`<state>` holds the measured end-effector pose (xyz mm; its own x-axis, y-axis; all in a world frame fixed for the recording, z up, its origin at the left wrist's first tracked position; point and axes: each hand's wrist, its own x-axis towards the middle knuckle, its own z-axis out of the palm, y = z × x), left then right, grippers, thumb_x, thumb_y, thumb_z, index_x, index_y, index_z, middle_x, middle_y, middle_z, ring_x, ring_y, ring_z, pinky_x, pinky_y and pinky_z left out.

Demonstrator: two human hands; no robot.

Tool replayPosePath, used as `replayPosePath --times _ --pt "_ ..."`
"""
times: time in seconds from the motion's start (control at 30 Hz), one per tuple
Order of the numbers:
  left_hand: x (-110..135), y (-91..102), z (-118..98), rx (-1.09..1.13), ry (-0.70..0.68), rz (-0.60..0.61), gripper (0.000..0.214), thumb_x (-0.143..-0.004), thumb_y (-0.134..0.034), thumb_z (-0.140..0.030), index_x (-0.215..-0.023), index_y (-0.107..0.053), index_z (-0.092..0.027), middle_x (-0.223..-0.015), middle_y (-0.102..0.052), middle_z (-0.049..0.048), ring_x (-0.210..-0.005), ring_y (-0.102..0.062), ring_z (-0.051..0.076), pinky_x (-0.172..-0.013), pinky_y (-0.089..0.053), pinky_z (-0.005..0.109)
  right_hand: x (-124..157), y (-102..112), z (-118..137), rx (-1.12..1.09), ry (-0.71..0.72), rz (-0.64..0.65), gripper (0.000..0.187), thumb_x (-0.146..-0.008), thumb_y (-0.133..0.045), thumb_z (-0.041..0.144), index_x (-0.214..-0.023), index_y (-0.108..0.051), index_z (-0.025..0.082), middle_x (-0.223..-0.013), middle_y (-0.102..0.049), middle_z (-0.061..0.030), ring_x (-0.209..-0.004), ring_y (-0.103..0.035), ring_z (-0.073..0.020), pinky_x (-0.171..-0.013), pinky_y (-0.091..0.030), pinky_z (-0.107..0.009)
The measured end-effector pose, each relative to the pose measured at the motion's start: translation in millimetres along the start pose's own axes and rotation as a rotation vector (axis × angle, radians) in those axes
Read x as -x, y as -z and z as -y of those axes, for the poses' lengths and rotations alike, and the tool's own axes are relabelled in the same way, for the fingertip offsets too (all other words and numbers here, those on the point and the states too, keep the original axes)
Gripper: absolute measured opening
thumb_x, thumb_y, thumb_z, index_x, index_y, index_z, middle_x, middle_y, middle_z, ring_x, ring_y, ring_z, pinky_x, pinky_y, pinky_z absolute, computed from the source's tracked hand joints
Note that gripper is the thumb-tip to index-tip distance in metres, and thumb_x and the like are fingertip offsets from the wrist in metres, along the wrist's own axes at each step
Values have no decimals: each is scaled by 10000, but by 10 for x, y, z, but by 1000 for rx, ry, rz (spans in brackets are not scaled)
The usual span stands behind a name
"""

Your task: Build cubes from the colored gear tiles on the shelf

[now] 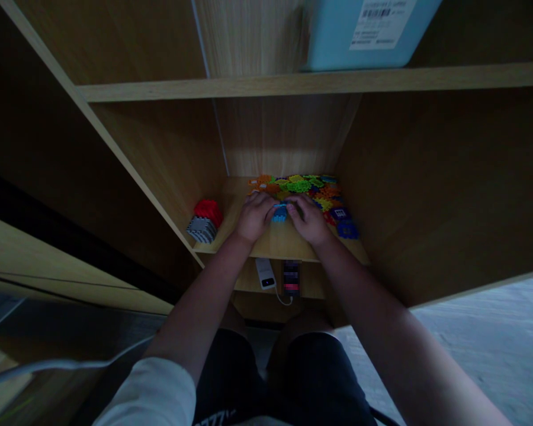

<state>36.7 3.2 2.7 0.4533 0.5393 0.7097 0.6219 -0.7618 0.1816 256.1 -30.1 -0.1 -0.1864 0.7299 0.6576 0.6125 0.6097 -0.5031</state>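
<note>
Blue plastic building pieces (279, 214) with toothed edges are between my two hands, over the middle of the shelf board. My left hand (255, 216) grips them from the left, fingers curled. From the right, my right hand (310, 220) pinches the same pieces between thumb and fingers. Behind the hands lies a spread of colourful gear-shaped plastic pieces (298, 186) in orange, green, yellow and blue. Dark blue square pieces (347, 229) lie right of my right hand. How the held pieces join is too small to tell.
At the shelf's left stands a stack of grey and red toothed pieces (205, 223). Below, a white power bank (265, 274) is cabled to a phone (291, 278). A light blue box (359, 35) sits on the upper shelf (266, 86). Wooden side walls flank the compartment.
</note>
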Motion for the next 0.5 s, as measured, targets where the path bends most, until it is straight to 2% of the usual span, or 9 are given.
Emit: replayPosePath --times 0.27,0.4,0.5 --pt "-3 -10 8 77 30 18 216 -1046 -614 -305 -1204 -744 -237 -1191 -738 109 -1180 -671 296 -1073 -533 475 4 -52 -95 -39 -48 -39 330 -1064 -594 542 -1180 -752 277 -1116 -799 -83 -979 -739 -271 -934 -601 -437" --pt "20 -43 100 228 129 -13 497 -927 -723 -256 -1409 -612 -205 -1375 -697 145 -1324 -642 318 -1180 -507 510 5 -68 -165 21 -67 -62 283 -1023 -659 505 -1178 -750 287 -1168 -809 -78 -1090 -734 -297 -1025 -576 -483" --pt "61 -120 260 384 237 34 603 -907 -794 -340 -1449 -571 -197 -1448 -670 162 -1369 -634 325 -1213 -497 529 14 -74 -188 83 -71 -58 265 -997 -693 487 -1170 -751 294 -1197 -813 -76 -1176 -714 -322 -1087 -545 -516"
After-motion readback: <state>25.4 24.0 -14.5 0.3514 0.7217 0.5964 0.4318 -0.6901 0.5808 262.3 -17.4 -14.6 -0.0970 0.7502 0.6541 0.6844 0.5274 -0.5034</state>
